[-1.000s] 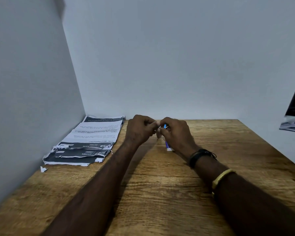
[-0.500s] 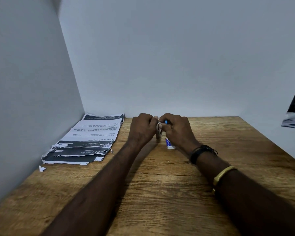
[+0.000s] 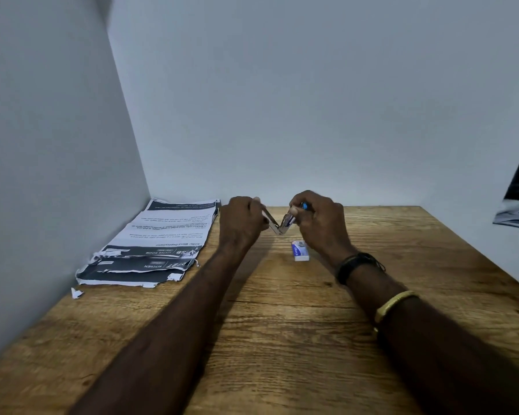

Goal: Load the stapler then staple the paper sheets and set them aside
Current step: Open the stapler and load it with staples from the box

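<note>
Both forearms are bare, no sleeves in sight. Right wrist has a black band (image 3: 351,266) with thin cord ends sticking out toward 3 o'clock, plus a gold bangle (image 3: 393,304) further up the arm.

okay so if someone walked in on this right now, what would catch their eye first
Most likely the two hands raised over the middle of the wooden table: the left hand and right hand hold a small stapler swung open into a V between them. Just below the right hand, a small white and blue box, probably staples, lies on the wood. Against the left wall sits a torn-edged stack of printed paper sheets.
</note>
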### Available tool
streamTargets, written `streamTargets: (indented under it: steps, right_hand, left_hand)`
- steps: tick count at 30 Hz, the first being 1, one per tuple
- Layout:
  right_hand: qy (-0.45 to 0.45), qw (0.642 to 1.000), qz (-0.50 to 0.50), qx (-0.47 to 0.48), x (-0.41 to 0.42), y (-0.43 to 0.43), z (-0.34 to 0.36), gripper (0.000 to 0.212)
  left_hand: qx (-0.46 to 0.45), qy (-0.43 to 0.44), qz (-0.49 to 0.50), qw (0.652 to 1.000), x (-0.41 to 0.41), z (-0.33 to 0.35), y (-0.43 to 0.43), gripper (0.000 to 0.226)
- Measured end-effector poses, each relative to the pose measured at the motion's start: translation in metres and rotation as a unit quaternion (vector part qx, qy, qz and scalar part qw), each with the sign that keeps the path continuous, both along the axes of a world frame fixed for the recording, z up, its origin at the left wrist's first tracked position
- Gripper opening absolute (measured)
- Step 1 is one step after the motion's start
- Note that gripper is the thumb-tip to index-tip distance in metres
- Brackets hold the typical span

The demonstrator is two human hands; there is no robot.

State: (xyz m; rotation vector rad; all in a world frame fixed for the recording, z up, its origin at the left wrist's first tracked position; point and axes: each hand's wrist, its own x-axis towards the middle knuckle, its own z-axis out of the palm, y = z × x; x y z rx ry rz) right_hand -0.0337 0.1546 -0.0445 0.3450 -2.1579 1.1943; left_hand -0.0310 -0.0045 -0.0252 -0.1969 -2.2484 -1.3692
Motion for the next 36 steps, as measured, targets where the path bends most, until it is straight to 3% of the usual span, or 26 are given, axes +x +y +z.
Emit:
streamTargets:
  steps: [3,7,11,14,17,19,21,26,30,33,36]
  right_hand:
    - [-0.024,0.998,0.008,-0.050,-0.003,0.004,0.000,0.003]
    - [-0.078,0.982,0.038,-0.165,-0.007,0.008,-0.004,0.007]
    - [-0.128,0.950,0.081,-0.274,-0.011,0.013,-0.009,0.007]
    - [-0.156,0.926,0.104,-0.328,-0.015,0.014,-0.012,0.009]
    - [-0.182,0.917,0.099,-0.340,-0.018,0.017,-0.013,0.013]
    - [-0.199,0.908,0.090,-0.357,-0.019,0.018,-0.014,0.015]
    - [-0.214,0.902,0.078,-0.367,-0.019,0.020,-0.014,0.017]
    - [-0.236,0.894,0.072,-0.375,-0.018,0.022,-0.013,0.017]
    - [-0.248,0.891,0.096,-0.369,-0.016,0.018,-0.013,0.021]
    - [-0.255,0.891,0.118,-0.357,-0.013,0.017,-0.013,0.026]
    - [-0.257,0.888,0.125,-0.360,-0.010,0.016,-0.012,0.026]
  left_hand:
    - [0.101,-0.038,-0.020,0.994,-0.003,-0.002,-0.006,0.039]
    - [0.236,-0.105,0.006,0.966,-0.014,-0.011,-0.014,0.013]
    - [0.318,-0.165,0.006,0.934,-0.025,-0.018,-0.026,0.025]
    - [0.240,-0.177,0.026,0.954,-0.027,-0.025,-0.027,0.026]
    - [0.094,-0.174,0.070,0.978,-0.024,-0.027,-0.027,0.021]
    - [-0.016,-0.169,0.089,0.981,-0.018,-0.025,-0.025,0.021]
    - [-0.070,-0.179,0.068,0.979,-0.012,-0.024,-0.023,0.018]
    - [-0.122,-0.176,0.047,0.976,-0.010,-0.022,-0.016,0.022]
    - [-0.111,-0.146,0.013,0.983,-0.013,-0.010,0.010,0.028]
    - [-0.100,-0.203,-0.025,0.974,-0.015,0.002,0.031,0.042]
    - [-0.065,-0.252,-0.056,0.964,-0.016,0.009,0.043,0.040]
